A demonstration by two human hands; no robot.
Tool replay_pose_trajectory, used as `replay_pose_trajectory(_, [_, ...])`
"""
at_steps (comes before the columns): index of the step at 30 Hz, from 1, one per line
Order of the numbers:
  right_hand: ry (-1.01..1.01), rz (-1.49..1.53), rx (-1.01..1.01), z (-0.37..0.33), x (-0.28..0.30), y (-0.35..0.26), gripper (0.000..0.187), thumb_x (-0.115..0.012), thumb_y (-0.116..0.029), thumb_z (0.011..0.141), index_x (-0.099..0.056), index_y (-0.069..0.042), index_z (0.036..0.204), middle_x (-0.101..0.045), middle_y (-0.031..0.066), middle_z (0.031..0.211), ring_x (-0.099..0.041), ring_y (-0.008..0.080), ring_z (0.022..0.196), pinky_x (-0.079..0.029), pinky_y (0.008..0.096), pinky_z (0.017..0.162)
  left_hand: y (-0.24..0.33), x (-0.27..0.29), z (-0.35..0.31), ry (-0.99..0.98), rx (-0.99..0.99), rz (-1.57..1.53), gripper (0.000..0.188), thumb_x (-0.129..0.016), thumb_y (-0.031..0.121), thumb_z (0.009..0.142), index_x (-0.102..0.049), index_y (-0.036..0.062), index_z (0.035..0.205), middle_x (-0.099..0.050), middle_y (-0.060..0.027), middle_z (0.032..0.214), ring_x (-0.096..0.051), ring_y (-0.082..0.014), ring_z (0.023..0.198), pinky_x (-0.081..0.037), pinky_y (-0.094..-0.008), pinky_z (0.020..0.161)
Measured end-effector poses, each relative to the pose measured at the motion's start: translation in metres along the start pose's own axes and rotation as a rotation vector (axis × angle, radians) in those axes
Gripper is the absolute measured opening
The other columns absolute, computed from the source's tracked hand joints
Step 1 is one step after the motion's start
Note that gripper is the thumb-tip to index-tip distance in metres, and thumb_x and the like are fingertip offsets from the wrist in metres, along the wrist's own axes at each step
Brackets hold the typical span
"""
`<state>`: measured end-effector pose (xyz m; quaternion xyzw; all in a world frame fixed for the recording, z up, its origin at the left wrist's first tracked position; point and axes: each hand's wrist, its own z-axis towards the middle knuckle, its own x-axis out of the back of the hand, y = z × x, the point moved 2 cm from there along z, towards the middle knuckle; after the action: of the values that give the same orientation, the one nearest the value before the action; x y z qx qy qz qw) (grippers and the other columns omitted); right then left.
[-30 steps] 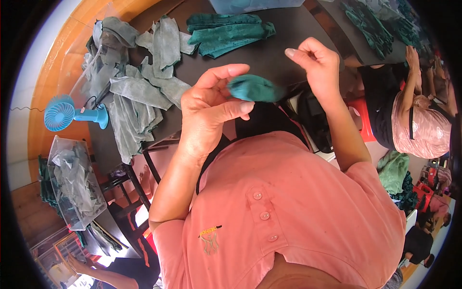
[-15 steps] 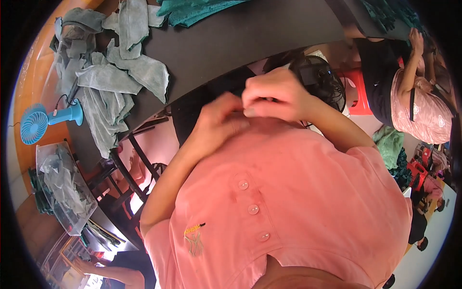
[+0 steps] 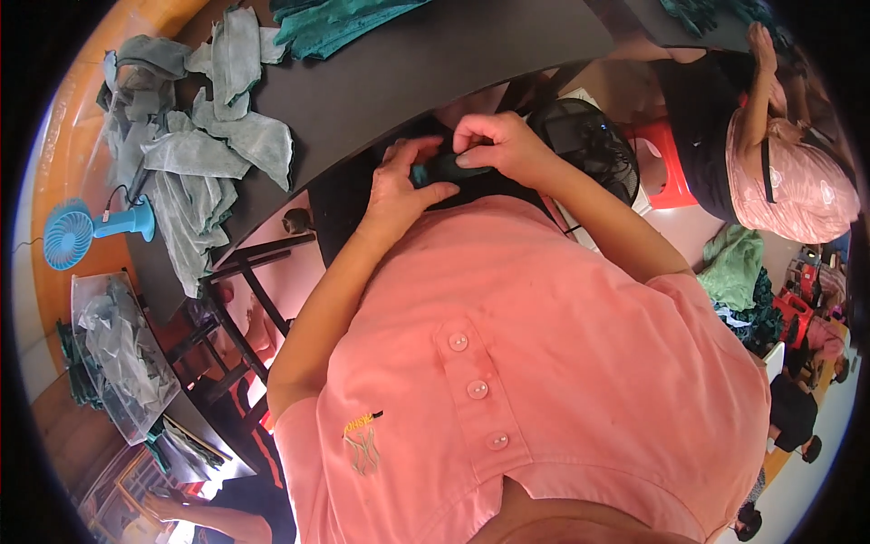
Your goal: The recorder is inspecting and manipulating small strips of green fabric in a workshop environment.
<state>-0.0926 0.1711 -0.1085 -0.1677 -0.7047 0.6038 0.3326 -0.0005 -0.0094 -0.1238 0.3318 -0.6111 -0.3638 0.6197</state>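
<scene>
Mostly hidden, teal cloth (image 3: pixel 445 170), between hands (image 3: pixel 397 189) (image 3: pixel 509 150)

One left hand (image 3: pixel 399 189) and one right hand (image 3: pixel 512 150) are being counted, one green cloth (image 3: pixel 419 174) between them; three shirt buttons (image 3: pixel 478 389), one blue fan (image 3: pixel 69 234) and one black fan (image 3: pixel 609 165) are being shown; grey cloths (image 3: pixel 195 152) are being overlapped beyond counting

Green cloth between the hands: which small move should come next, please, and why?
I would perhaps raise the green cloth a little toward the light. It sits in shadow between the left hand and right hand, against a dark background, so its edges are hard to see.
</scene>
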Motion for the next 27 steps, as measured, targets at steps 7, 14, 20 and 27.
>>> replay_pose_trajectory(7, [0.022,0.567,0.105,-0.014,0.023,-0.118,0.022,-0.065,-0.003,0.082,-0.061,-0.001,0.104,-0.061,0.0029,0.081,-0.058,0.0106,0.073,-0.041,0.0209,0.065,0.091,0.029,-0.006,0.116,0.047,-0.799,0.030,-0.060,-0.008,0.085,-0.062,-0.0022,0.114,-0.067,-0.0085,0.095,-0.064,-0.0160,0.075,-0.052,-0.0259,0.059])
replay_pose_trajectory(14, [0.243,-0.086,0.563,-0.041,0.008,-0.150,0.027,-0.079,-0.010,0.073,-0.059,-0.004,0.091,-0.056,0.0008,0.081,-0.051,0.0065,0.068,-0.037,0.0207,0.060,0.110,0.038,-0.028,0.322,-0.011,-0.806,0.028,-0.058,-0.013,0.082,-0.064,-0.0021,0.108,-0.067,-0.0054,0.091,-0.063,-0.0118,0.072,-0.053,-0.0261,0.065])
replay_pose_trajectory(20, [0.377,-0.263,0.678,-0.030,-0.022,-0.151,0.030,-0.081,-0.011,0.071,-0.059,-0.002,0.089,-0.056,0.0052,0.077,-0.055,0.0150,0.063,-0.043,0.0271,0.055,0.111,0.041,-0.029,0.381,-0.041,-0.803,0.026,-0.057,-0.011,0.082,-0.064,0.0007,0.105,-0.065,-0.0019,0.089,-0.058,-0.0050,0.073,-0.049,-0.0202,0.057])
replay_pose_trajectory(27, [0.227,-0.002,0.460,-0.007,-0.012,-0.134,0.011,-0.069,-0.003,0.079,-0.060,0.002,0.085,-0.058,0.0068,0.075,-0.056,0.0130,0.065,-0.044,0.0266,0.060,0.109,0.051,-0.026,0.350,0.055,-0.740,0.027,-0.057,-0.010,0.083,-0.064,0.0020,0.106,-0.063,0.0004,0.088,-0.058,-0.0051,0.074,-0.045,-0.0176,0.054])
